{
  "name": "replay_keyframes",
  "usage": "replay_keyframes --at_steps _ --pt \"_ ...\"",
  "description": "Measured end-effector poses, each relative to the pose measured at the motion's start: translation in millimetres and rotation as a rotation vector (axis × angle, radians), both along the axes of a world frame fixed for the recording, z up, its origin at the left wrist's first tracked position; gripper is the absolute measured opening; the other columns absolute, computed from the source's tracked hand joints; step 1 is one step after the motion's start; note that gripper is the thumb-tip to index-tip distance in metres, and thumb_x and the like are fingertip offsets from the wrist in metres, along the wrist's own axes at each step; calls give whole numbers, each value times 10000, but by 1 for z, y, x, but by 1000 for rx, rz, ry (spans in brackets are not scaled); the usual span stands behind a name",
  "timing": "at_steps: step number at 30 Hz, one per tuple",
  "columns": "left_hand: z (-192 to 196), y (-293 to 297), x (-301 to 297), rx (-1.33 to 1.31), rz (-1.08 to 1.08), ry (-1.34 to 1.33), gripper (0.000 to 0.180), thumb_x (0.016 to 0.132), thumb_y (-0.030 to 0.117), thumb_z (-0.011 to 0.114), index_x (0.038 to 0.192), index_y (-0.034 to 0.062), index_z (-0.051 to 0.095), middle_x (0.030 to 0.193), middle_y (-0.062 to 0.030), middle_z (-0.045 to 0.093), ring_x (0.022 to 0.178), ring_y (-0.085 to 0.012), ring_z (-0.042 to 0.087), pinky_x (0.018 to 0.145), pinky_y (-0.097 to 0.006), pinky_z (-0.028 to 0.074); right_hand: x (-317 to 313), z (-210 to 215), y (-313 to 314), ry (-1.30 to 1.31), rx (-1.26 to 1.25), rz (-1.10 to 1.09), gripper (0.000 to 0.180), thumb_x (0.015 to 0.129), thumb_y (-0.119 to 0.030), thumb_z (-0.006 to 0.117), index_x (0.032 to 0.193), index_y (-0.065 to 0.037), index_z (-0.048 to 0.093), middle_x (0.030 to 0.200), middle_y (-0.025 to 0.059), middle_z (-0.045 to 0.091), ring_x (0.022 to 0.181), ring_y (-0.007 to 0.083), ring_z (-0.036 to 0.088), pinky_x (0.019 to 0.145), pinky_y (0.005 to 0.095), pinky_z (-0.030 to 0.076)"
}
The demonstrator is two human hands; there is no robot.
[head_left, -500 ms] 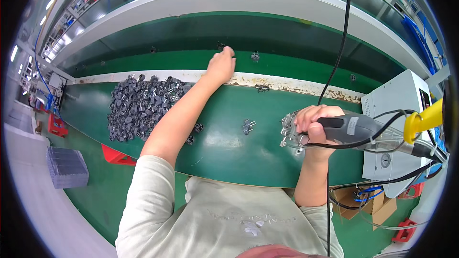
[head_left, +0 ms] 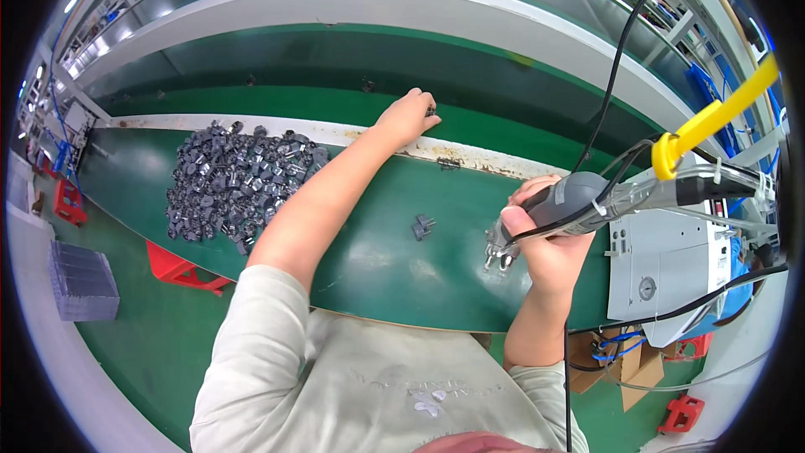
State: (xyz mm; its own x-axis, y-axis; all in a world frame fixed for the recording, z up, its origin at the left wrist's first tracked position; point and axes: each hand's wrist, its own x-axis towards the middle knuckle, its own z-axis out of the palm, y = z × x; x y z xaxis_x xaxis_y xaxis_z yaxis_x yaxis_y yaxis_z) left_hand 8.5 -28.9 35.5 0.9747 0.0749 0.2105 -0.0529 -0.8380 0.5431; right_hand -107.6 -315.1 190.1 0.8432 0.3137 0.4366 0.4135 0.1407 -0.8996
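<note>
On the green strip beyond the white ledge, my left hand (head_left: 408, 120) has its thumb and fingers closed around a small black plug part (head_left: 431, 111). My right hand (head_left: 549, 243) grips a grey electric screwdriver (head_left: 579, 195) with a clear hose and black cord. The tool's shiny front end (head_left: 498, 252) points down just above the green bench. Left of that end lies a dark plug part (head_left: 423, 226) with metal pins. Another dark piece (head_left: 449, 164) sits at the ledge. A big heap of black plug parts (head_left: 243, 180) covers the bench beside my left forearm.
A white machine (head_left: 667, 273) with a gauge stands at the right end. From the right a yellow arm (head_left: 721, 122) reaches over with cables. More plug parts (head_left: 367, 85) lie on the far strip. A red stool (head_left: 180, 267) is below the bench at left.
My left hand has moved right along the strip and closed on a plug part there. My right hand has tilted the screwdriver so that its front end points lower.
</note>
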Motion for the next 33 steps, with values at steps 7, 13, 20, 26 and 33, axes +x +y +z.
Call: replay_keyframes --at_steps 7,13,20,26,33 --pt "32 -92 -124 -98 -349 -59 324 839 297 789 1016 64 651 985 -126 636 960 -337 649 836 -446 524 -2 -7 -2 78 229 226 260 816 46 750 1035 47 610 852 146 673 743 228 676 710 372 589" --pt "18 -90 -154 83 -366 -133 394 752 284 847 1050 95 675 1016 -51 607 1110 -261 569 963 -416 427 20 -28 -1 -4 329 343 267 820 59 740 990 7 541 728 129 623 660 206 645 667 386 586" --pt "4 -79 -162 -103 -348 -169 376 719 227 837 1041 107 683 1093 -41 604 1129 -258 559 1007 -428 403 15 -43 10 -65 328 338 306 828 37 782 962 -30 514 695 89 607 586 198 628 606 379 585" --pt "0 -78 -161 -101 -385 -151 332 726 197 818 1021 109 696 1101 -37 606 1138 -263 557 1016 -438 397 15 -47 11 -58 322 358 333 851 -61 815 969 -49 503 683 62 574 549 183 567 538 365 536" --pt "1 -78 -160 -115 -374 -147 308 735 213 827 1002 115 711 1113 -31 610 1147 -257 551 1031 -437 383 15 -50 12 -51 312 326 354 879 -157 817 977 -50 494 688 54 559 550 177 546 531 353 515"
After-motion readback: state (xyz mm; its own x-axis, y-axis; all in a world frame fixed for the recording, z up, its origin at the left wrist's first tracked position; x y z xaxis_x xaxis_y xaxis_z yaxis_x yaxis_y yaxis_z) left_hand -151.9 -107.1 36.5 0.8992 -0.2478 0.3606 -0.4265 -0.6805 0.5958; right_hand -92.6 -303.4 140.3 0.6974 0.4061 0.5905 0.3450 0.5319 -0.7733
